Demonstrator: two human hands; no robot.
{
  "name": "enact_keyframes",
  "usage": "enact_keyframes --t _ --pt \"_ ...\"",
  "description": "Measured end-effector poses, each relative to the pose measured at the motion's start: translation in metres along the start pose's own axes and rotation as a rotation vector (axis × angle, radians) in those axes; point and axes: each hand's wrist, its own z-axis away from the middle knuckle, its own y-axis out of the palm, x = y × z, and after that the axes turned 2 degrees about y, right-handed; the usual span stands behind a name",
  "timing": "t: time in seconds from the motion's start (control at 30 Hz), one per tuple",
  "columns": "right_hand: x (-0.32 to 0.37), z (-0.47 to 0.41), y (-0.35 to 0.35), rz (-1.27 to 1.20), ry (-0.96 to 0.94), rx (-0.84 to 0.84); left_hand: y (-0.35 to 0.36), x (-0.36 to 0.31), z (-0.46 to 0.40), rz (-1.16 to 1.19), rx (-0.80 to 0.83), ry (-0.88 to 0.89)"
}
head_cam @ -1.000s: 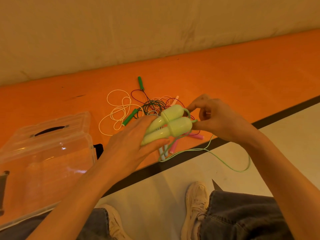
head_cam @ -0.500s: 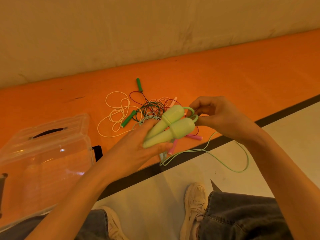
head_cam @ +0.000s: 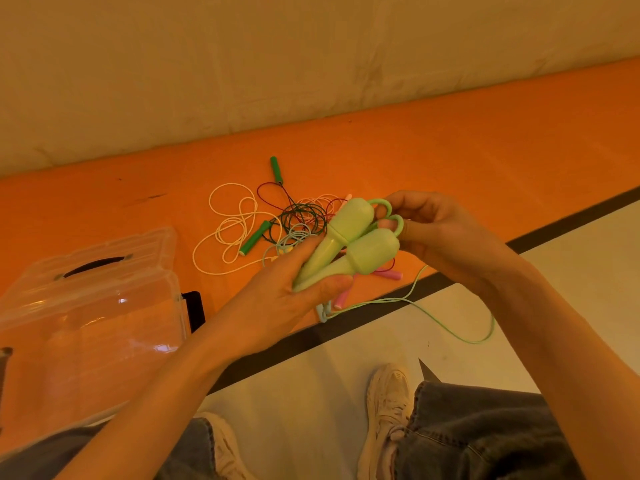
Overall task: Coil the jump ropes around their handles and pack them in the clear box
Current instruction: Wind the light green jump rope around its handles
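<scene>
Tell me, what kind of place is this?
Probably a gym or indoor play area: an orange padded floor mat against a plain wall, a pale floor with a dark painted line, and tangled jump ropes lying loose.

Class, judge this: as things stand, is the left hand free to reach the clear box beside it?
Probably not yet. The left hand grips both light green handles, so it is occupied, though nothing lies between it and the clear box.

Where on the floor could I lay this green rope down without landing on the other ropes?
The orange mat right of the rope pile looks bare up to the wall. The pale floor between the black stripe and your shoes is free, apart from the trailing green cord. Between the clear box and the pile it is crowded.
</scene>
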Motion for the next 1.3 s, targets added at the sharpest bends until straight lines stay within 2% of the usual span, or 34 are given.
enact_keyframes --t 0.27,0.4,0.5,0.7,1.0,1.07,1.3 --pt "-0.003 -0.004 -0.001 0.035 0.14 -0.102 0.0 0.012 0.001 -0.129 0.021 -0.034" --pt "-0.004 -0.005 -0.002 0.144 0.17 -0.142 -0.003 0.012 0.001 -0.328 -0.035 -0.059" --pt "0.0 -0.003 -0.006 0.209 0.171 -0.096 -0.003 0.008 0.001 -0.436 -0.048 -0.045" --pt "0.009 0.006 -0.018 0.018 0.199 0.085 -0.007 0.002 0.001 -0.318 -0.058 -0.06" --pt "0.007 0.005 -0.028 -0.092 0.213 0.181 -0.008 -0.001 0.0 -0.214 -0.042 0.01" --pt "0.006 0.003 -0.027 -0.077 0.207 0.16 -0.009 0.0 0.0 -0.207 -0.047 0.011" --pt "0.001 -0.002 -0.012 -0.062 0.17 -0.078 -0.014 0.004 -0.002 -0.304 -0.115 -0.007"
